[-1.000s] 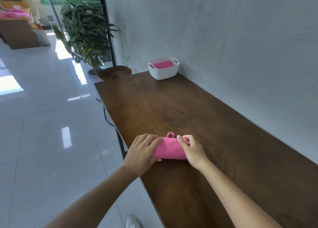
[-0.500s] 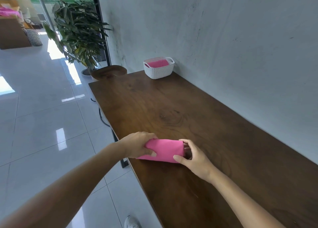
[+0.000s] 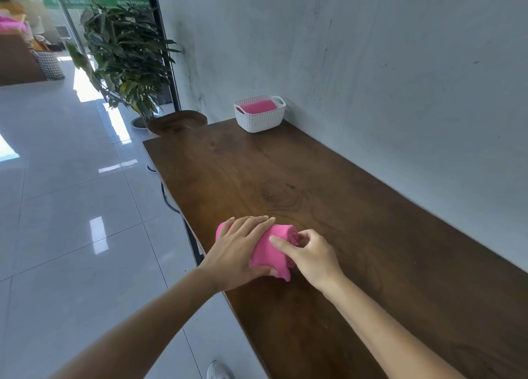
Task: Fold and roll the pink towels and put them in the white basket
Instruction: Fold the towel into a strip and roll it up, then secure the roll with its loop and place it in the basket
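Note:
A rolled pink towel (image 3: 270,251) lies near the left edge of the dark wooden table (image 3: 328,207). My left hand (image 3: 238,250) wraps over the roll's left part, fingers across the top and thumb under its near side. My right hand (image 3: 310,254) is at the roll's right end, with the index finger laid on the cloth and the other fingers curled into the open end. A white basket (image 3: 260,120) stands at the table's far end against the wall, with a pink towel (image 3: 258,107) inside it.
A grey wall (image 3: 371,64) runs along the table's right side. A round wooden stool (image 3: 177,121) and a potted plant (image 3: 125,58) stand beyond the far left corner. Glossy tiled floor (image 3: 71,207) lies to the left.
The roll has turned so that its right end faces up toward me. My left hand has shifted from the roll's left end onto its top. My right fingers have moved into the roll's end.

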A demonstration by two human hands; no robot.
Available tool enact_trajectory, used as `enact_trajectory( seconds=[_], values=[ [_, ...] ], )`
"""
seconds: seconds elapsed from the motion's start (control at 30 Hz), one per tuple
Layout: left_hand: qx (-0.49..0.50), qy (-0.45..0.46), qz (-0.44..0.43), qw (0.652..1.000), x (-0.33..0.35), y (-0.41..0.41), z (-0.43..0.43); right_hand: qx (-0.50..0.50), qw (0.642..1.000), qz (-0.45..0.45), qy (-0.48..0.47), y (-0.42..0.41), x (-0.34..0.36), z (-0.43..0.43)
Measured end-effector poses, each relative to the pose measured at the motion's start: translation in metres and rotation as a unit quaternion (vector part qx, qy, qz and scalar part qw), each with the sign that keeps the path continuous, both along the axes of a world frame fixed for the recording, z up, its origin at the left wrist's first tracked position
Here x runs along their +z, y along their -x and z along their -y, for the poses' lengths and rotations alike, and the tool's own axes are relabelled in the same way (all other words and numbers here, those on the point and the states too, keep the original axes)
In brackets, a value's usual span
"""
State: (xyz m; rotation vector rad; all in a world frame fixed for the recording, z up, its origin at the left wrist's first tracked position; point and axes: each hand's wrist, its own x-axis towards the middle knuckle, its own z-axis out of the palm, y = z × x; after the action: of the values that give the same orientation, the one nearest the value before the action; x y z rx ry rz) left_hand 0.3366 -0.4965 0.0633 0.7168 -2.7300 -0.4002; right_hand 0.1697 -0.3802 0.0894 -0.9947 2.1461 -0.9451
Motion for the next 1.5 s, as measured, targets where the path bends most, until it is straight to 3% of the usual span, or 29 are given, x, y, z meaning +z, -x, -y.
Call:
enact_trajectory(
  seconds=[0.27,0.43,0.7,0.9,1.03,1.17,1.27,1.5],
  values=[
    [0.019,-0.059,-0.101,0.993,-0.003,-0.007,-0.009,0.014,1.0,-0.017,-0.001,-0.009,0.036,-0.003],
    [0.044,-0.149,-0.182,0.971,-0.001,-0.013,-0.026,0.064,0.998,0.025,-0.004,-0.01,0.066,-0.009],
    [0.112,-0.295,-0.339,0.886,0.013,-0.005,-0.05,0.125,0.989,0.066,0.036,-0.027,0.086,-0.021],
    [0.176,-0.32,-0.408,0.836,0.015,-0.012,-0.054,0.151,0.982,0.098,0.063,-0.028,0.074,-0.033],
    [0.232,-0.318,-0.422,0.817,0.017,-0.025,-0.048,0.132,0.985,0.11,0.018,-0.03,0.059,-0.039],
    [0.252,-0.312,-0.423,0.813,0.02,-0.033,-0.046,0.135,0.976,0.166,-0.029,-0.042,0.048,-0.042],
    [0.261,-0.306,-0.419,0.814,0.023,-0.037,-0.048,0.103,0.966,0.239,-0.011,-0.05,0.042,-0.041],
    [0.263,-0.331,-0.419,0.803,0.021,-0.044,-0.057,0.027,0.854,0.511,0.097,-0.063,0.05,-0.041]
  ],
)
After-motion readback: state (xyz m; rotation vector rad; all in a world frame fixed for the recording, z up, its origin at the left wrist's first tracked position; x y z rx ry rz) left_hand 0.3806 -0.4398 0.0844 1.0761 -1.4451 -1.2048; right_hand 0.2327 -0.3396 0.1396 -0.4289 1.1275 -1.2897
